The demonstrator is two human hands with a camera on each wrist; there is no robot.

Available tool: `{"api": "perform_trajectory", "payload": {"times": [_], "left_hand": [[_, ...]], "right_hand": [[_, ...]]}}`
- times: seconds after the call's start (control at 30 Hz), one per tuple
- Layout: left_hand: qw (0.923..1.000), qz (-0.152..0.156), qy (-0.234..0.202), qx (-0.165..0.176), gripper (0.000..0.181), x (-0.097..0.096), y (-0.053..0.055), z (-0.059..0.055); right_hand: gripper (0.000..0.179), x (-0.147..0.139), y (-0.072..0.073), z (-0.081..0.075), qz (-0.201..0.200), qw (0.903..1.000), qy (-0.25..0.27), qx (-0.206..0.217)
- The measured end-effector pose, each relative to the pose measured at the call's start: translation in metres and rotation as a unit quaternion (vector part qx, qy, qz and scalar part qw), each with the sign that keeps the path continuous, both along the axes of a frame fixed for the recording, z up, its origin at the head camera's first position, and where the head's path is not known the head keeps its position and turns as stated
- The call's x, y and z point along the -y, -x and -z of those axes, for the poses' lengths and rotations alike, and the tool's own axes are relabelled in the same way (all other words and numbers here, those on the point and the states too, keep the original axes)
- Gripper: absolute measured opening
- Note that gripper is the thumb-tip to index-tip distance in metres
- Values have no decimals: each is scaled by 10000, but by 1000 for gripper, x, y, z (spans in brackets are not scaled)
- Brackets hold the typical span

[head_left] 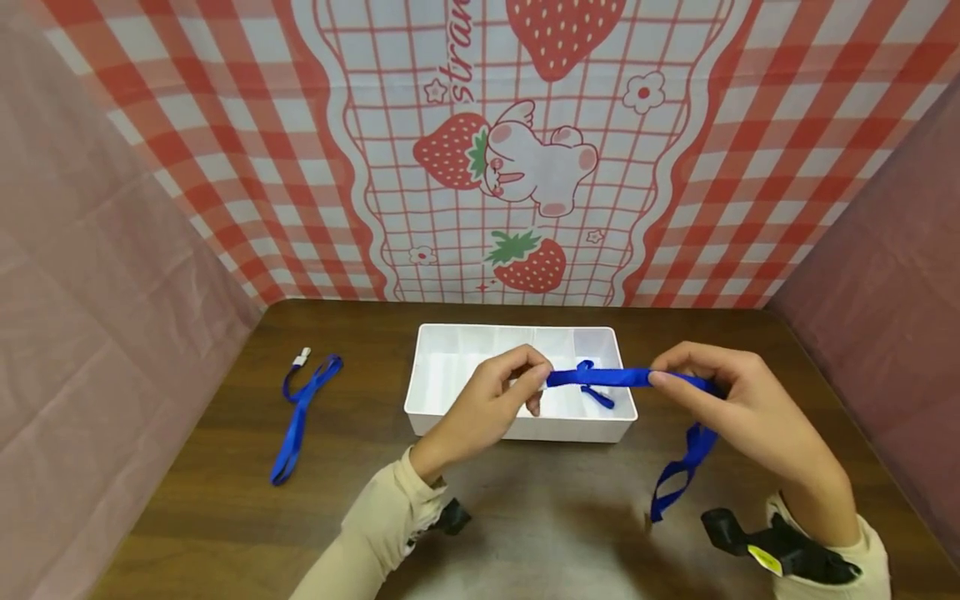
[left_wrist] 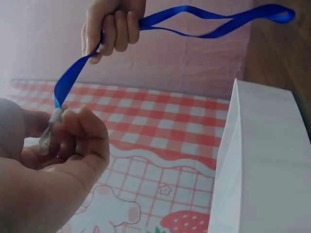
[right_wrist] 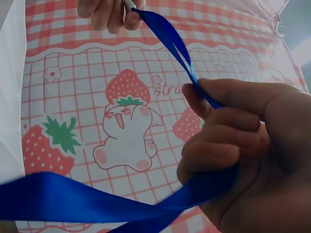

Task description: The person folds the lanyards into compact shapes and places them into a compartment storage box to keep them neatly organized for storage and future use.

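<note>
A blue lanyard (head_left: 607,377) stretches level between both hands, over the right part of a white box (head_left: 517,429). My left hand (head_left: 487,396) pinches its white clip end (left_wrist: 57,116) between thumb and fingertips. With thumb and forefinger my right hand (head_left: 750,408) pinches the strap farther along, and the other fingers curl round it. Below the right hand the strap's loop (head_left: 693,458) hangs down, slightly twisted. In the right wrist view the loose strap (right_wrist: 48,196) runs out of the palm to the left. Another blue lanyard (head_left: 597,397) shows inside the box, partly hidden behind the stretched strap.
A further blue lanyard (head_left: 300,417) with a white clip lies on the brown table (head_left: 360,333) to the left of the box. A red-checked strawberry cloth (head_left: 525,150) hangs behind the table, with pink cloth (head_left: 112,292) at the sides.
</note>
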State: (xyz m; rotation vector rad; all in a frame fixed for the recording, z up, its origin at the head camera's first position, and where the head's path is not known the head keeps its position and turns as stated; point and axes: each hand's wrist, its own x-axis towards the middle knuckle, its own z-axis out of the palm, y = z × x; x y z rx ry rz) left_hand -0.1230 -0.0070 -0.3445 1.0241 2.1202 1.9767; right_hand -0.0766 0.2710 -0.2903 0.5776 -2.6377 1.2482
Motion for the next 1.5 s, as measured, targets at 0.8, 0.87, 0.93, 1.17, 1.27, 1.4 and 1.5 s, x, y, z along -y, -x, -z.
{"api": "perform_trajectory", "payload": {"times": [0.8, 0.87, 0.93, 1.17, 1.27, 1.4, 1.5], "left_hand": [[9973, -417, 432, -434, 7, 32, -18, -12], [9963, -440, 540, -512, 8, 35, -19, -13], [9956, -422, 620, -554, 9, 37, -19, -13], [9972, -351, 569, -337, 10, 47, -26, -11], [9964, -263, 714, -388, 10, 49, -29, -5], [9923, -149, 1011, -694, 8, 49, -33, 5], [9883, -88, 1183, -956, 6, 49, -37, 8]], "right_hand": [[13, 5, 6, 8, -1463, 9869, -257, 626], [10, 6, 6, 9, -1534, 9844, -350, 788], [7, 8, 7, 10, -1563, 9826, -440, 900], [8, 16, 10, 17, -1700, 9799, -641, 829], [6, 20, 8, 19, -1928, 9716, -1084, 844], [20, 34, 0, 19, -2056, 9582, -1788, 873], [32, 52, -6, 20, -1893, 9667, -1702, 248]]}}
